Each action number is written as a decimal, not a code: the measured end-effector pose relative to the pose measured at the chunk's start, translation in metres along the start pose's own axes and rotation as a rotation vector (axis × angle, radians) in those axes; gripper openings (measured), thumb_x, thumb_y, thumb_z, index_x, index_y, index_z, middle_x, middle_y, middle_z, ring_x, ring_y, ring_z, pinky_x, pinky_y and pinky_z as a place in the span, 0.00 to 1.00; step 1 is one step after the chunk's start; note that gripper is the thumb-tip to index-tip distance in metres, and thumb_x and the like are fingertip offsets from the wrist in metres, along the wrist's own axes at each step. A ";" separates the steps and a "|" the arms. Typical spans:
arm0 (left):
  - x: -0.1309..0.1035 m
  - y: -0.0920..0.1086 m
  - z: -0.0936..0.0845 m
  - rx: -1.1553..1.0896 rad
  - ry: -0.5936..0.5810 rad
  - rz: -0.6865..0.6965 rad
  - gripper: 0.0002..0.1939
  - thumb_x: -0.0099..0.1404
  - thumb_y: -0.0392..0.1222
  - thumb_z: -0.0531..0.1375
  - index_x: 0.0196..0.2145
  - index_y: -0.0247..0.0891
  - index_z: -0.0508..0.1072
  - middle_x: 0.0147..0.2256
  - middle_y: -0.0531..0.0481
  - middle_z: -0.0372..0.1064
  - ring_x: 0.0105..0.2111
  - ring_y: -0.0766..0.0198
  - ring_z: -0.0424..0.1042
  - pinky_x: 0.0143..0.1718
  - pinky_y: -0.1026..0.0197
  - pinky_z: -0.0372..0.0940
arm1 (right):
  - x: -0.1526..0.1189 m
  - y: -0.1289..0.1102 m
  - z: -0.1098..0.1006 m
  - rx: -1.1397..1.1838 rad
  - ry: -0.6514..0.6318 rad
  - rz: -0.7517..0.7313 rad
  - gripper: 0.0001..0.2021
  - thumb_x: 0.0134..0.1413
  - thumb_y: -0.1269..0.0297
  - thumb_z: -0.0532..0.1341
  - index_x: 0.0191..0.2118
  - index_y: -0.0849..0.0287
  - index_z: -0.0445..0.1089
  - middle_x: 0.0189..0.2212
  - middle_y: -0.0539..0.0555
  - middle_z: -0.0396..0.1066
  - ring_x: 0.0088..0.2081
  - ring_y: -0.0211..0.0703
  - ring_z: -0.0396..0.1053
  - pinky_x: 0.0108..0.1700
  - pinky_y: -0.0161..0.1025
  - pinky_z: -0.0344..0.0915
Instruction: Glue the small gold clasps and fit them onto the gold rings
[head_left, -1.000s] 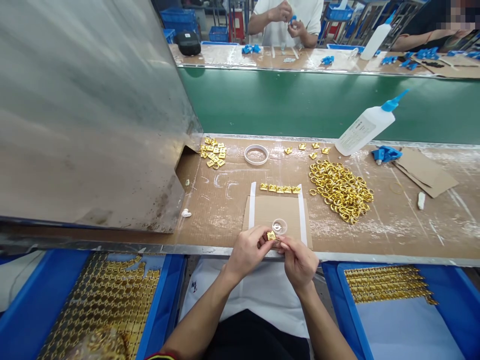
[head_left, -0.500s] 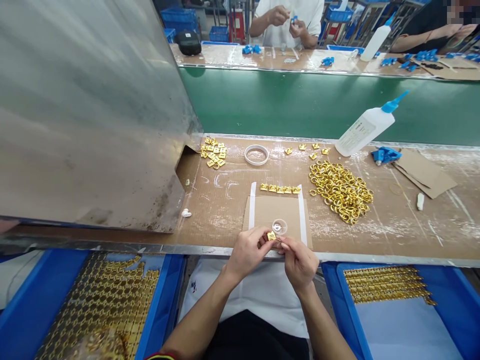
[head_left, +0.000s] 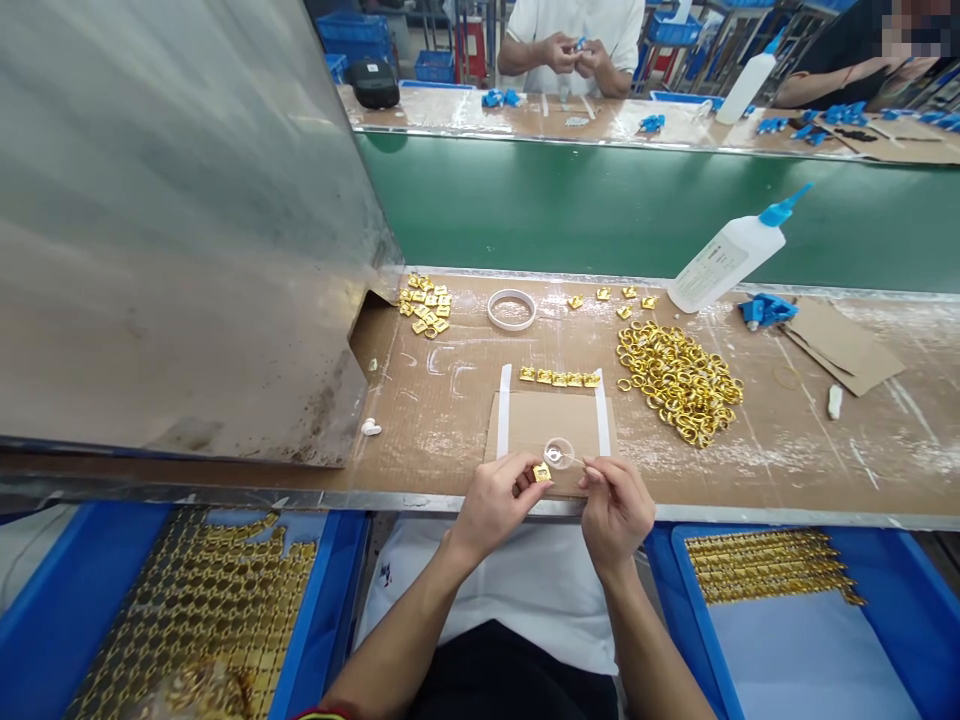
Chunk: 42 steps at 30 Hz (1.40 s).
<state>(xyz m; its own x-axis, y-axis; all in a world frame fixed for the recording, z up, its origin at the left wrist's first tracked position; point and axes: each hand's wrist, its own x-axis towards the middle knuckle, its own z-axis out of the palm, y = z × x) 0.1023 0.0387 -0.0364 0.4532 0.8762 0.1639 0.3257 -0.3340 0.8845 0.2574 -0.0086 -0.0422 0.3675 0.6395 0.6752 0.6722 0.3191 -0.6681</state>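
Between the thumb and fingertips of my left hand (head_left: pixel 499 505) is a small square gold piece (head_left: pixel 542 472). My right hand (head_left: pixel 616 505) pinches a thin stick (head_left: pixel 576 461), whose far end reaches the small clear round dish (head_left: pixel 557 453). That dish rests on a cardboard pad (head_left: pixel 551 415) with white tape strips along both sides. A row of several gold pieces (head_left: pixel 560 379) lies just beyond the pad. To the right is a heap of gold rings (head_left: pixel 679 380).
A white tape ring (head_left: pixel 511 310), loose gold pieces (head_left: pixel 426 305) and a leaning bottle (head_left: pixel 724 265) stand farther back. A large metal housing (head_left: pixel 180 240) rises at left. Blue trays (head_left: pixel 341 600) flank my lap. Across the green belt (head_left: pixel 555 205), a person (head_left: pixel 574 50) handles something blue.
My right hand has moved right, away from the gold piece, and the stick now reaches the dish. My left hand has stayed almost still. The person opposite has brought both hands together.
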 end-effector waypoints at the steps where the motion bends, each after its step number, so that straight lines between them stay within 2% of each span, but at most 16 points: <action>1: 0.000 0.000 0.000 -0.004 -0.002 0.000 0.05 0.65 0.33 0.64 0.40 0.36 0.78 0.26 0.53 0.75 0.23 0.67 0.72 0.25 0.67 0.65 | 0.002 0.000 0.001 -0.012 -0.021 0.003 0.08 0.67 0.72 0.60 0.39 0.55 0.76 0.29 0.50 0.73 0.26 0.38 0.72 0.29 0.34 0.71; 6: -0.001 0.000 0.000 -0.022 0.009 0.019 0.06 0.65 0.33 0.64 0.40 0.37 0.78 0.26 0.53 0.75 0.23 0.67 0.71 0.25 0.67 0.65 | 0.006 0.001 0.005 -0.058 -0.131 0.041 0.09 0.68 0.67 0.60 0.39 0.55 0.78 0.30 0.52 0.71 0.30 0.42 0.72 0.32 0.37 0.71; 14: -0.001 -0.002 0.000 -0.027 0.005 0.030 0.05 0.65 0.34 0.63 0.40 0.37 0.78 0.25 0.54 0.74 0.22 0.67 0.71 0.27 0.66 0.66 | 0.008 0.003 0.003 -0.047 -0.202 0.107 0.11 0.69 0.63 0.60 0.38 0.55 0.80 0.29 0.52 0.70 0.30 0.43 0.70 0.32 0.38 0.70; 21: -0.001 -0.001 0.000 -0.018 -0.019 -0.027 0.05 0.66 0.37 0.63 0.40 0.38 0.78 0.26 0.53 0.75 0.23 0.66 0.72 0.27 0.66 0.67 | 0.006 0.002 0.001 0.087 -0.076 0.178 0.09 0.68 0.65 0.60 0.37 0.57 0.78 0.29 0.52 0.76 0.31 0.44 0.75 0.34 0.39 0.73; 26: 0.000 0.000 0.000 -0.019 -0.016 -0.032 0.05 0.65 0.35 0.63 0.39 0.37 0.78 0.27 0.52 0.76 0.24 0.66 0.73 0.26 0.67 0.67 | -0.007 0.003 0.001 0.151 -0.005 0.269 0.08 0.69 0.67 0.60 0.40 0.57 0.78 0.29 0.52 0.78 0.24 0.40 0.73 0.26 0.35 0.71; 29: 0.001 0.000 0.000 -0.008 -0.015 -0.032 0.04 0.64 0.35 0.64 0.39 0.37 0.78 0.27 0.52 0.77 0.24 0.66 0.74 0.26 0.67 0.67 | -0.015 0.004 -0.001 0.187 -0.001 0.183 0.08 0.69 0.70 0.60 0.42 0.56 0.78 0.31 0.52 0.78 0.24 0.38 0.73 0.23 0.33 0.69; 32: 0.002 0.000 0.000 0.000 -0.019 -0.034 0.04 0.64 0.34 0.65 0.39 0.37 0.78 0.27 0.52 0.76 0.24 0.66 0.74 0.27 0.67 0.67 | -0.018 0.006 -0.004 0.228 -0.067 0.066 0.09 0.68 0.72 0.60 0.45 0.54 0.77 0.34 0.54 0.79 0.23 0.37 0.73 0.21 0.32 0.69; 42: 0.000 0.000 0.001 0.007 -0.019 -0.019 0.04 0.65 0.34 0.64 0.38 0.38 0.78 0.28 0.52 0.77 0.25 0.66 0.75 0.28 0.67 0.68 | -0.012 0.005 -0.007 0.123 -0.182 -0.106 0.10 0.70 0.72 0.58 0.48 0.54 0.76 0.35 0.56 0.80 0.25 0.39 0.76 0.24 0.33 0.74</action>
<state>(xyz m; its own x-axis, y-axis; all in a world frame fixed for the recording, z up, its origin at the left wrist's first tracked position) 0.1029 0.0384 -0.0368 0.4624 0.8758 0.1384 0.3405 -0.3196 0.8842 0.2602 -0.0196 -0.0516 0.1703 0.7098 0.6835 0.6136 0.4663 -0.6372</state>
